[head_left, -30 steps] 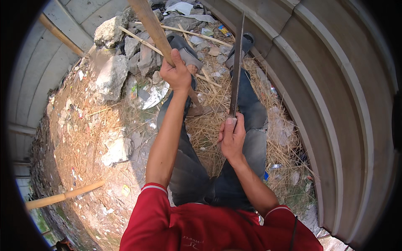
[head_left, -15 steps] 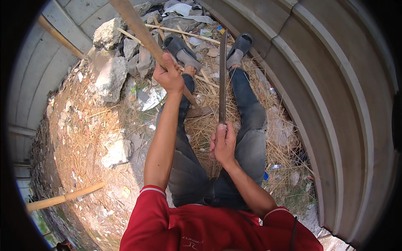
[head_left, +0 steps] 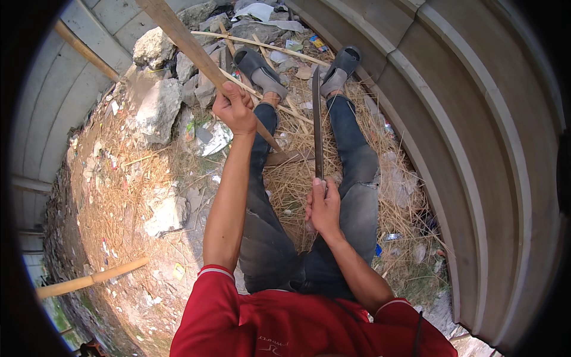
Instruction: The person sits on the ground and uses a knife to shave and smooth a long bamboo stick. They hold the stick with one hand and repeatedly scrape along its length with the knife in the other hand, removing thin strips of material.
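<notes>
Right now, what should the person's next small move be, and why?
Probably ease the long blade left toward the wooden pole: the left grip holds the pole at a slant, while the right grip holds the blade pointing away from the body, apart from the pole.

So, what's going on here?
A person in a red shirt has both hands full. The left hand grips a long wooden pole, which slants down between the legs toward a brown block on the straw. The right hand holds a long, dark blade by its handle, pointing away toward the feet. Blade and pole are apart right now. Rocks lie off to the left.
</notes>
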Demonstrator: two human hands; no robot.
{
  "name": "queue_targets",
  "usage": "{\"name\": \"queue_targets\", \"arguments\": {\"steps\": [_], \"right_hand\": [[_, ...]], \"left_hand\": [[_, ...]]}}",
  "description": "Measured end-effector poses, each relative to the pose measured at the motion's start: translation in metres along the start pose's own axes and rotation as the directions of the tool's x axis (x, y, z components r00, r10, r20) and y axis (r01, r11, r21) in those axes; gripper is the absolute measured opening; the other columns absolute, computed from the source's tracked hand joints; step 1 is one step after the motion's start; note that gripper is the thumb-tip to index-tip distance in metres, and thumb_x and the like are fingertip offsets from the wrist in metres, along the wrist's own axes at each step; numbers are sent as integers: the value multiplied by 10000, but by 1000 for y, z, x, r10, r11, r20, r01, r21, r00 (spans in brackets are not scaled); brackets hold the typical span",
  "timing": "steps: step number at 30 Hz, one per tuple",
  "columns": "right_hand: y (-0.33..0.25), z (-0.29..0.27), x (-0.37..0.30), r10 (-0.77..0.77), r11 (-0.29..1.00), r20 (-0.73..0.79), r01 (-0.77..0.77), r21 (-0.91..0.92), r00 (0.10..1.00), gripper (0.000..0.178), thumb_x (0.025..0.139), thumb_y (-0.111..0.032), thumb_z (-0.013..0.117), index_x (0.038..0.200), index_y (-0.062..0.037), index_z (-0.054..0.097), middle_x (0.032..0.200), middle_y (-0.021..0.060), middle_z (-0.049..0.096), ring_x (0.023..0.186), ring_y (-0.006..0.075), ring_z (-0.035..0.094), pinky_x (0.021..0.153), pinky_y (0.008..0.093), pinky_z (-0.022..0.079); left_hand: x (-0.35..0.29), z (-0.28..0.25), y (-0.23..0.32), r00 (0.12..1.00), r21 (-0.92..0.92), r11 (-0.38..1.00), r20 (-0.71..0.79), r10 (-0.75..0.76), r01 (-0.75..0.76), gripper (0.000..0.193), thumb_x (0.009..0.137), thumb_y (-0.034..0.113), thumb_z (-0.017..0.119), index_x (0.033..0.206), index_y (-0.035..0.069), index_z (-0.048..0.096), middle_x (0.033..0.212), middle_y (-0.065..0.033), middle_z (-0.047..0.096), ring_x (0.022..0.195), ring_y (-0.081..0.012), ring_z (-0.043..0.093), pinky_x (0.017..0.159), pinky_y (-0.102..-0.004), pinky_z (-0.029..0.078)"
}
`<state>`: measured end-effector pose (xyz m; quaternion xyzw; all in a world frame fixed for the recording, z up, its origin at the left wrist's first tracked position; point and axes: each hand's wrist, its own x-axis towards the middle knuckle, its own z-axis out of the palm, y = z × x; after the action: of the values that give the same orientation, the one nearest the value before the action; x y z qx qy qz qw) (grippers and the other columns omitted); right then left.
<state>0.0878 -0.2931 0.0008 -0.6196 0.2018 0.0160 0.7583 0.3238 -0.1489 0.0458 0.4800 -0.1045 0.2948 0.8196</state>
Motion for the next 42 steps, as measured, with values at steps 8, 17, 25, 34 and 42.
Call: {"name": "queue_targets", "arguments": {"steps": [8,17,25,34,42], "right_hand": [[160,-12,-6,64,920,24,-50,-389,998,358,1079,-320,513,1177,20,564,685,69,593,495,188,585,476,313,458],[127,-12,3,217,933,-128,-244,-265,968,330,1032,-328,642,984,-25,521,626,45,534,434,167,524,382,355,416],[138,-33,-2,207,963,-148,-228,-144,967,296,1017,-277,664,1028,-38,489,623,22,487,431,133,483,372,339,412],[145,-33,0,228,950,-108,-245,-192,968,402,1016,-281,643,1203,48,508,642,78,556,427,190,550,381,364,447],[135,-27,-10,176,948,-60,-186,-259,982,482,1027,-314,626,1265,95,530,624,97,582,422,210,578,385,364,450]], "left_hand": [[-4,18,-8,998,65,997,-49,34,-30,464,1061,437,596,821,54,491,649,33,412,514,-42,367,450,-231,270],[-4,-9,5,975,-17,995,199,-96,102,505,1083,482,522,824,49,503,629,7,430,495,-79,389,445,-244,301],[28,-8,51,945,180,969,309,108,-169,578,1095,498,453,1061,-54,621,738,-96,639,697,-181,671,667,-305,548],[131,62,181,887,357,812,216,409,-461,703,1095,584,352,1211,-76,563,771,-110,673,662,-186,678,653,-299,573],[176,89,203,888,347,819,122,443,-456,570,1048,493,587,1131,-70,598,746,-121,670,609,-153,634,541,-257,475]]}}
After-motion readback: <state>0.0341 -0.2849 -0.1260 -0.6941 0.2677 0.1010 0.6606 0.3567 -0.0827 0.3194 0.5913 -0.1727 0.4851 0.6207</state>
